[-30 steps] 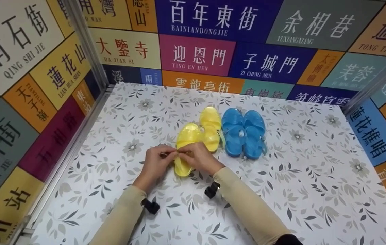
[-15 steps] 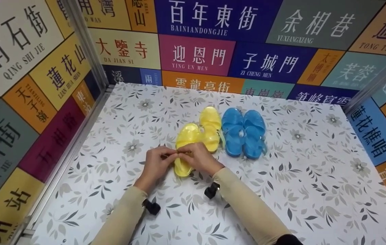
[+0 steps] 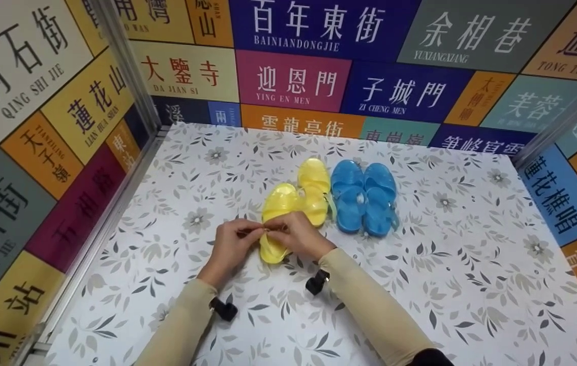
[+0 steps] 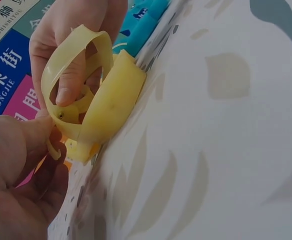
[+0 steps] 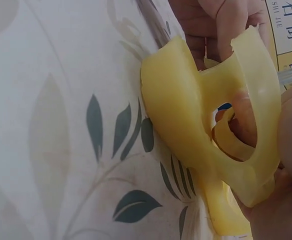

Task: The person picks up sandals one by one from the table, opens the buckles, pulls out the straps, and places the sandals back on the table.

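Observation:
A yellow jelly sandal (image 3: 280,197) lies on the patterned table, its heel toward me. At its left side my left hand (image 3: 234,247) pinches the end of the ankle strap (image 4: 54,147) between thumb and fingers. My right hand (image 3: 299,235) reaches over the heel from the right and pinches the strap close by, its fingertips meeting the left ones. In the left wrist view the right thumb (image 4: 70,87) passes inside the strap's loop, near a small metal stud (image 4: 61,115). The heel (image 5: 168,95) stands at the table in the right wrist view. Fingers hide part of the fastening.
The other yellow sandal (image 3: 313,173) lies just right of and beyond the first. To its right sits a pair of blue sandals (image 3: 349,175), side by side. Printed panels (image 3: 296,81) wall the table at the back and sides.
The hands stay at the strap of the yellow sandal, with only slight finger movement. The sandals have not moved on the table.

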`<state>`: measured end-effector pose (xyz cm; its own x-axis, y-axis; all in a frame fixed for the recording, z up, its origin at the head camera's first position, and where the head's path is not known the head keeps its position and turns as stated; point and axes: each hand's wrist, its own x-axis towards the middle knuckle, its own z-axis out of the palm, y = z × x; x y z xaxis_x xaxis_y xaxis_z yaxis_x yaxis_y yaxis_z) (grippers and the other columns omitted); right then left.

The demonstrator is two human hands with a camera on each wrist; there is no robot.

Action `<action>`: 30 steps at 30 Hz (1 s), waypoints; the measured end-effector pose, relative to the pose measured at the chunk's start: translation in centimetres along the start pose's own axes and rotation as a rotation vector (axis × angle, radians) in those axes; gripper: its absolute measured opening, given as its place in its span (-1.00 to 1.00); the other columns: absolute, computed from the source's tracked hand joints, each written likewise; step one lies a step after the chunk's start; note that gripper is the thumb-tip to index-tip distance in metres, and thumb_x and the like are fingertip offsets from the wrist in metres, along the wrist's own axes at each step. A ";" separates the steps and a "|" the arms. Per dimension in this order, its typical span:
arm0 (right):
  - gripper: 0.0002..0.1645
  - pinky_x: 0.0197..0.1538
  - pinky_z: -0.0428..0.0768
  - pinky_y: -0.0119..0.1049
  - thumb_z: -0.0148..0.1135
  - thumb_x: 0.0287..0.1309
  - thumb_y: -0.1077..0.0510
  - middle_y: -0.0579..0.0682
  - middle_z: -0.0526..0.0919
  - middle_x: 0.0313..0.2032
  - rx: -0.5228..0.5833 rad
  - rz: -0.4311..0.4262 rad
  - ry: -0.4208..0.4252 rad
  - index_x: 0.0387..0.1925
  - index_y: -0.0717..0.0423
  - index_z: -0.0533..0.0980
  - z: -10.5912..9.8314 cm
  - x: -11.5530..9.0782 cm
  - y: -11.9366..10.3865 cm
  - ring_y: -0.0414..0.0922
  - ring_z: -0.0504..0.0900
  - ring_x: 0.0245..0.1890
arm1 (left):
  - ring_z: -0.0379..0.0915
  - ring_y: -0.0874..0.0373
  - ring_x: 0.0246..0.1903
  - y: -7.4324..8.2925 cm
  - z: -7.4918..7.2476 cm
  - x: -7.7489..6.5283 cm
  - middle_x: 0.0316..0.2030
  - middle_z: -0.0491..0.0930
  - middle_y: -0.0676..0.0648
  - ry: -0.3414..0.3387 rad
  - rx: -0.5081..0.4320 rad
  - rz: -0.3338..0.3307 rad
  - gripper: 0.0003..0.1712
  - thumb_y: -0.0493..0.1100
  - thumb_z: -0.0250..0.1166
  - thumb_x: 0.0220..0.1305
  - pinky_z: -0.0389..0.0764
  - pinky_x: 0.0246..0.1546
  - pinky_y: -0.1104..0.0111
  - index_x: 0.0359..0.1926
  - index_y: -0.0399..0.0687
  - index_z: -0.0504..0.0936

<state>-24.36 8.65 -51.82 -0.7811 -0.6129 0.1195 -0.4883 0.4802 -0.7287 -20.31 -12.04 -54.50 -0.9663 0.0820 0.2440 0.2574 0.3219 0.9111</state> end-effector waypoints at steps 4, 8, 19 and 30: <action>-0.71 0.12 0.68 -0.29 0.35 0.37 0.22 -0.05 0.82 -0.02 0.002 0.016 0.006 0.08 0.07 0.74 0.1 0.0 -0.1 -0.17 0.76 0.00 | 0.71 0.13 -0.21 -0.1 -0.3 -0.2 -0.23 0.81 0.03 -0.011 -0.038 -0.030 -0.86 -0.20 0.51 0.30 0.70 -0.11 0.38 -0.12 -0.01 0.86; -0.72 0.10 0.69 -0.29 0.36 0.35 0.23 -0.03 0.83 -0.05 0.001 0.023 0.022 0.06 0.09 0.75 0.1 0.0 -0.2 -0.15 0.77 -0.02 | 0.71 0.13 -0.22 -0.1 -0.5 -0.3 -0.24 0.81 0.03 -0.013 -0.046 -0.025 -0.87 -0.21 0.52 0.28 0.70 -0.10 0.37 -0.14 0.00 0.86; -0.69 0.15 0.68 -0.24 0.36 0.34 0.26 0.00 0.82 -0.01 -0.041 0.033 0.013 0.08 0.10 0.73 0.3 -0.1 -0.5 -0.10 0.76 0.03 | 0.69 0.12 -0.22 0.3 -0.3 0.3 -0.27 0.80 0.02 -0.035 -0.029 0.002 -0.88 -0.31 0.49 0.27 0.69 -0.12 0.37 -0.22 -0.03 0.87; -0.69 0.18 0.66 -0.27 0.37 0.35 0.24 -0.04 0.81 0.01 -0.032 0.077 0.013 0.09 0.04 0.73 0.4 -0.1 -0.7 -0.14 0.75 0.05 | 0.69 0.17 -0.22 0.6 -0.2 0.5 -0.27 0.80 0.07 -0.032 0.009 -0.052 -0.86 -0.28 0.51 0.26 0.69 -0.09 0.33 -0.19 0.04 0.86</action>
<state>-23.78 8.13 -51.58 -0.8216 -0.5654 0.0725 -0.4384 0.5455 -0.7143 -20.64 -11.98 -53.79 -0.9781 0.0953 0.1853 0.2068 0.3346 0.9194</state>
